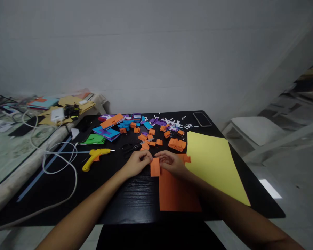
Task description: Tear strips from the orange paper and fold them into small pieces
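A small orange paper rectangle (154,168) hangs between my hands above the black table. Its upper left corner is pinched by my left hand (138,162), thumb and forefinger pressed together. On its right edge, my right hand (173,163) has curled fingers closed near the top; the exact grip is partly hidden. Beneath my right hand and forearm lies a large orange sheet (178,194). Small folded orange paper pieces (151,132) are scattered beyond my hands, and a stack of orange slips (177,144) sits past my right hand. Dark-handled scissors (131,147) lie beyond my left hand.
A yellow glue gun (96,157) and a white cable (74,184) lie left. Yellow sheets (215,163) lie right, with a phone (202,119) behind. Blue-purple folded papers (106,132), green papers (94,139) and white scraps (173,122) occupy the back. A white stool (258,128) stands right.
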Demonstrator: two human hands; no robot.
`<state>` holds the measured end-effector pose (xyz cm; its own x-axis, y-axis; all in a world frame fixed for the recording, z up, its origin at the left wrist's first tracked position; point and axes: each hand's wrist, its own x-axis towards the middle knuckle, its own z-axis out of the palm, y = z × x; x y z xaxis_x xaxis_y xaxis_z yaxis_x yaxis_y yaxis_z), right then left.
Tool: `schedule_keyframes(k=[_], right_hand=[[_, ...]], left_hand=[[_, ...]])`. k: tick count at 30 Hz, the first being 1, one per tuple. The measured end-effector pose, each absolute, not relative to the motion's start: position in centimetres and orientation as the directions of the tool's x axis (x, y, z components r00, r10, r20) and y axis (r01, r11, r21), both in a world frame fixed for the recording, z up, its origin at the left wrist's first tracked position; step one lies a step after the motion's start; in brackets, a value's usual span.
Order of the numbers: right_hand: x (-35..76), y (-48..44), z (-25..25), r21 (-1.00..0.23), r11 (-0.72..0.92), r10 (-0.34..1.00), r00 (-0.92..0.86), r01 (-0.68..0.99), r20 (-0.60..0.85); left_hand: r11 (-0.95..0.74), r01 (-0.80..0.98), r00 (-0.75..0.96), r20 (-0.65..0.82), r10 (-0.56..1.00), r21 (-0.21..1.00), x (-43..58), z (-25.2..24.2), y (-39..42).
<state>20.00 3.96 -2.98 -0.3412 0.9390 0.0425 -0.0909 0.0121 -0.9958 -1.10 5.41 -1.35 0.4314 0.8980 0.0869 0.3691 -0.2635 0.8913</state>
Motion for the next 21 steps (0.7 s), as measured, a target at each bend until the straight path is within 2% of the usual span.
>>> schedule_keyframes(k=[6,11,16,21], right_hand=[[19.9,3.9,-3.3,-0.999,0.046,0.942,-0.331,-0.020,0.050],[20.0,4.1,-3.4,-0.997,0.026,0.958,-0.282,-0.068,0.044],[19.9,4.0,-3.2,-0.999,0.042,0.970,-0.240,-0.012,0.044],[19.6,3.7,-3.0,-0.998,0.041,0.980,-0.192,-0.048,0.050]], left_hand=[[-0.235,0.332,0.433,0.074,0.899,0.914,-0.9,-1.1,5.4],[-0.216,0.255,0.436,0.087,0.896,0.943,-0.6,-0.6,5.1],[-0.228,0.155,0.383,0.155,0.911,0.961,-0.2,-1.5,4.7],[-0.194,0.076,0.313,0.161,0.936,0.978,0.2,-1.9,4.5]])
